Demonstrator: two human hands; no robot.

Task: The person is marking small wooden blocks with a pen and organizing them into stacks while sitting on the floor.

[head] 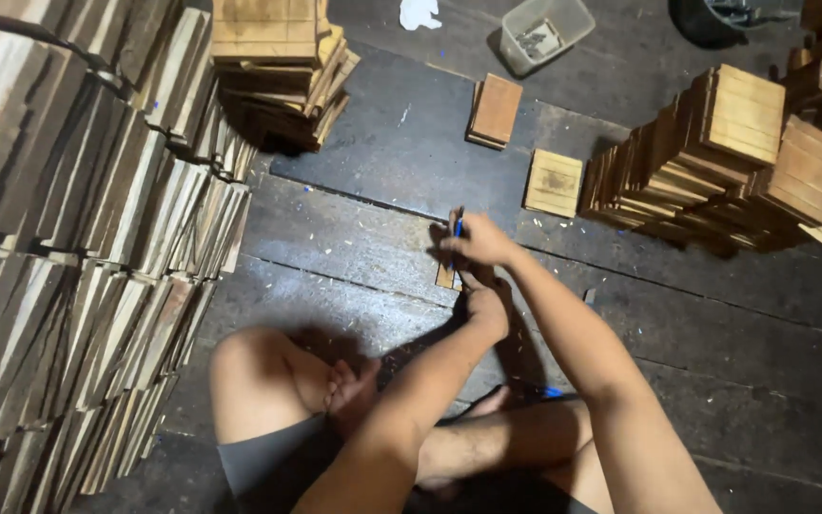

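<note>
My right hand [480, 240] grips a small blue-handled tool [457, 228] and presses it against the top of a thin wooden piece [447, 274] standing on edge on the dark floor. Just below, my left hand [487, 306] closes around the same wooden piece, steadying it from the near side. Most of the piece is hidden behind both hands. I sit cross-legged with my knees and feet right below the hands.
Tall rows of stacked wooden slats [78, 257] fill the left side. Piles of square wooden blocks [725, 152] stand at the right and another pile [278, 67] at top. Two loose blocks [554, 183] [495, 110] lie ahead, near a clear plastic tub [544, 30].
</note>
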